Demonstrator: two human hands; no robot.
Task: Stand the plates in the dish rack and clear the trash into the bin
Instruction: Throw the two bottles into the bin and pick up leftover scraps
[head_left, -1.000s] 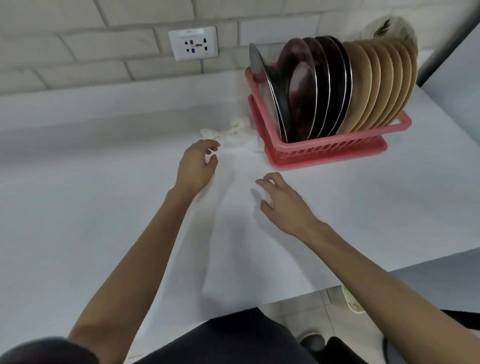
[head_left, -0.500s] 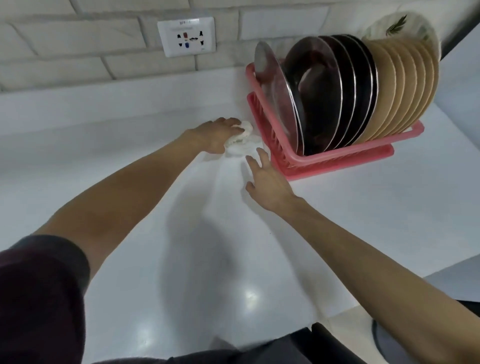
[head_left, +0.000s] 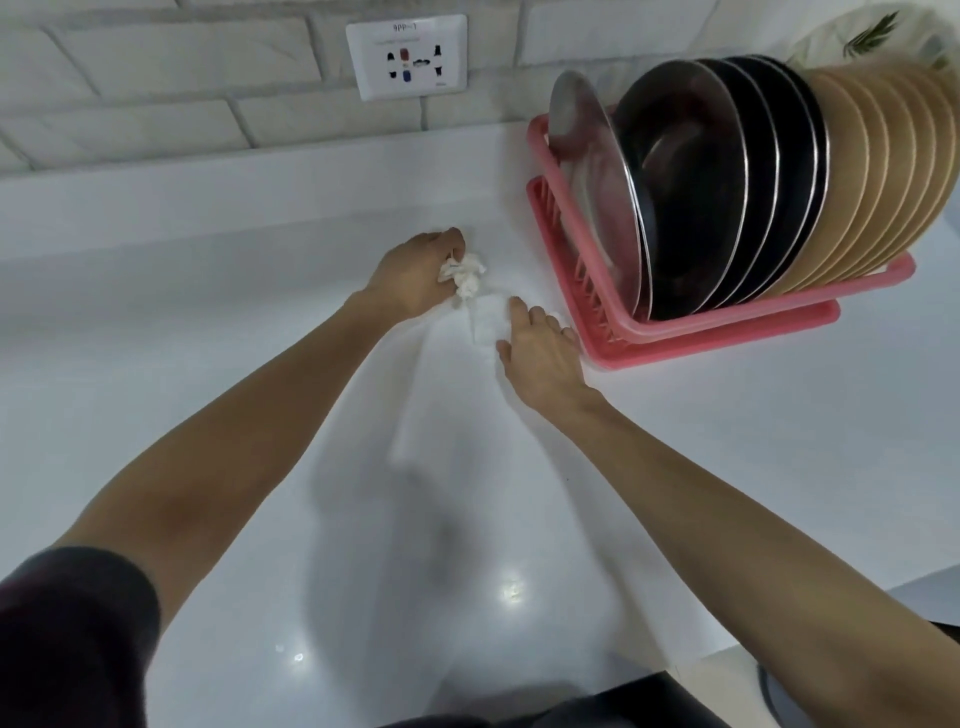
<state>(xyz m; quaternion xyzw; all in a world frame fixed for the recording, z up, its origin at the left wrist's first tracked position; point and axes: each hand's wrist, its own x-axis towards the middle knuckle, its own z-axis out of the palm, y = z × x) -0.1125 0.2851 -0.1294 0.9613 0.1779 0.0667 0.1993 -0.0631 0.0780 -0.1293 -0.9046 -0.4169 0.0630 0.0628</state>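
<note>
While a dark sleeve (head_left: 67, 623) fills the lower left corner, the bare forearm beyond it reaches up and rightward over the glossy white surface (head_left: 182, 364). On the pale brick wall (head_left: 156, 62) behind, a white wall socket (head_left: 407, 57) sits just above the surface's back edge. Below the socket is the left hand (head_left: 415, 273), knuckles up. Its grip is closed, with fingers curled round a crumpled white tissue (head_left: 465, 275) that bulges out on the hand's right side, at or just above the surface.

Just right of the tissue, a pale scrap (head_left: 483, 327) lies on the surface, too blurred to identify. The right hand (head_left: 540, 358) is beside it, palm down, fingers straight and spread flat. Its grip is open and holds nothing. Whether the fingertips touch the scrap I cannot tell. The hand's outer edge is very near the corner of the pink dish rack (head_left: 727, 332), which stands on the surface by the wall.

Plates stand on edge in the rack, packed closely and leaning. From the left come a steel plate (head_left: 592, 171), several dark plates (head_left: 691, 182) with bright rims, then a row of tan plates (head_left: 883, 166). Behind the tan ones at the far right shows a white leaf-patterned plate (head_left: 872, 36).
</note>
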